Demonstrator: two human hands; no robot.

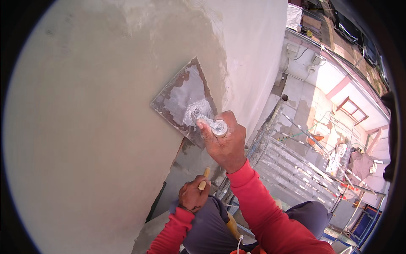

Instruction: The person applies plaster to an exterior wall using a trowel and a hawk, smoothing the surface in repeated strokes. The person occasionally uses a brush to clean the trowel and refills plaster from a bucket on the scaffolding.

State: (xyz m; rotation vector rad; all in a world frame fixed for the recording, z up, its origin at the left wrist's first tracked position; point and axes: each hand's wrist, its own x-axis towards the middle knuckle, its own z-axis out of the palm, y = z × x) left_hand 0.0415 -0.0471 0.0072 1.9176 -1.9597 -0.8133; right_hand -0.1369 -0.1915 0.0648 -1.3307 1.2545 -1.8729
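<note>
My right hand (228, 144) is wrapped around the grip of a plastering trowel (184, 95). The trowel's broad metal blade is smeared with grey-white plaster and lies against the wall (93, 127). Damp beige plaster covers much of that wall, with a paler area toward its right side. Lower down, near the wall's edge and above my knee, my left hand (193, 194) is closed on a short yellowish handle (206, 172). Whatever the handle belongs to is hidden from view.
Slatted scaffold planks (292, 173) spattered with white lie to the right, with metal tubes (304, 131) around them. Well below are a paved yard, a wooden frame (352, 111), an orange object (315, 139) and a heap of cloth (360, 165). A white building wall bounds the yard.
</note>
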